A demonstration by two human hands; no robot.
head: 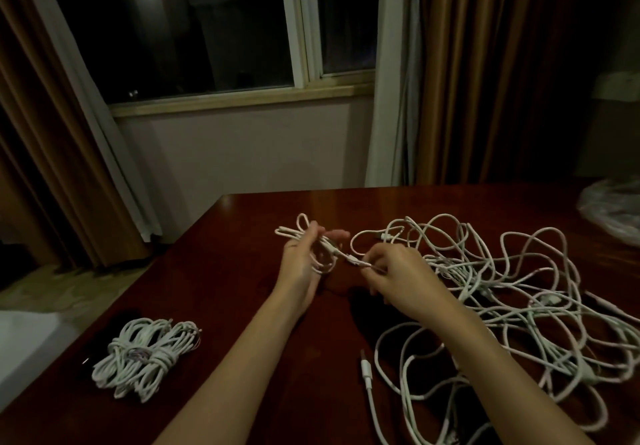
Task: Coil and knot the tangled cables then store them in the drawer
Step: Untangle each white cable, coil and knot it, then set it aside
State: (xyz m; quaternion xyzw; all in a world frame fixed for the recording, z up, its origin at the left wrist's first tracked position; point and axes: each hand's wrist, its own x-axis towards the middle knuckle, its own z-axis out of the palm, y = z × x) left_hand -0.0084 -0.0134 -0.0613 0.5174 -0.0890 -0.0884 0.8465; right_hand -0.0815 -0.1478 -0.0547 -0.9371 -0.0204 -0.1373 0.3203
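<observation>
Left hand (302,261) grips a small white cable coil (320,254); right hand (394,273) pinches its plug end (358,261) just beside

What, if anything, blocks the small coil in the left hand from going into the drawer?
No drawer is in view, so that path cannot be judged. The left hand holds the small coil above the table; its free end runs to the right hand, beside the tangled cables.

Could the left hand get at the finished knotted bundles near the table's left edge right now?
Probably not at once: the left hand grips a small coil that it would have to set down. Otherwise the way looks free, with bare table between it and the knotted bundles.
</observation>
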